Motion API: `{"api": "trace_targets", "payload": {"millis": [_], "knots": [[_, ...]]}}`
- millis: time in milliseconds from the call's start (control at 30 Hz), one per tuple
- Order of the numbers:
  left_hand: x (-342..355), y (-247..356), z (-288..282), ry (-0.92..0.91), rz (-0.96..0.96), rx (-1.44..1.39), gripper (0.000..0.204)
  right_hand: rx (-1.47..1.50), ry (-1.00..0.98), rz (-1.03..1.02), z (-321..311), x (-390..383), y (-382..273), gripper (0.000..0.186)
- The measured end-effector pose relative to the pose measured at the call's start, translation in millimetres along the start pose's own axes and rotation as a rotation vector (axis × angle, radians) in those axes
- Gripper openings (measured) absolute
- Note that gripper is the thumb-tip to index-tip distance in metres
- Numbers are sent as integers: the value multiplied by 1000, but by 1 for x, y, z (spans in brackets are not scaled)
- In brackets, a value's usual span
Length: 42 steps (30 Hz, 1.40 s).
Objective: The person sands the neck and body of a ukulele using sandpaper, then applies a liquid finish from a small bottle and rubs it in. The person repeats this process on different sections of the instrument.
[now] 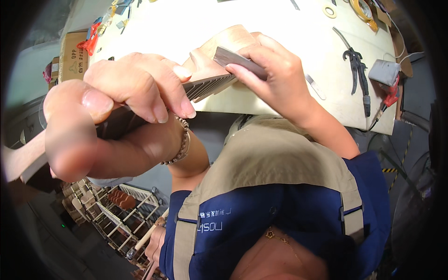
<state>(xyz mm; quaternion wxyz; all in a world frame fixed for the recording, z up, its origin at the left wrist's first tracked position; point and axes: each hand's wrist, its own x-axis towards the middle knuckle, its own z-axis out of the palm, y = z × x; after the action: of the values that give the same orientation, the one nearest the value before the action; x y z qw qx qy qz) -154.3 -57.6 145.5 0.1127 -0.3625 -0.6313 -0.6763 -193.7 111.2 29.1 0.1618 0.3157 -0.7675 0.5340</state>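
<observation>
Two bare hands at work: the left hand (128, 93) is wrapped round a slotted wooden neck (212, 85), held up at the near edge of a white table (154, 30); the right hand (282, 70) pinches a flat grey metal blade (238, 61) by the neck's upper right end. Cannot tell whether blade meets wood. A black air gun (358, 74) lies on the table to the right.

Instrument neck (205, 68) — smooth, matt wood; flat blade (239, 62) — dull, probably metal; apron (280, 163) in matt, creased cloth.
</observation>
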Motion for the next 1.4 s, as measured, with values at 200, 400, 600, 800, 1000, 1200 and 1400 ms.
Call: {"api": "trace_targets", "payload": {"millis": [200,400,600,800,1000,1200,1400], "knots": [[-18,3,-6,7,152,-30,54,-116,123,468,-51,1,70,28],[-47,-3,-11,128,406,-65,53,-953,-79,520,-68,-78,191,53],[-112,-6,8,1096,296,590,52,601,-131,896,-22,-44,132,67],[-164,-67,32,1525,-223,371,43,526,-216,600,22,-28,114,65],[-208,-61,29,1730,-170,221,39,808,-206,1001,45,-43,108,73],[-236,-63,33,1843,-190,211,37,826,-243,1068,42,-53,99,69],[-254,-61,43,1987,-235,99,39,755,-234,992,39,-61,68,62]]}}
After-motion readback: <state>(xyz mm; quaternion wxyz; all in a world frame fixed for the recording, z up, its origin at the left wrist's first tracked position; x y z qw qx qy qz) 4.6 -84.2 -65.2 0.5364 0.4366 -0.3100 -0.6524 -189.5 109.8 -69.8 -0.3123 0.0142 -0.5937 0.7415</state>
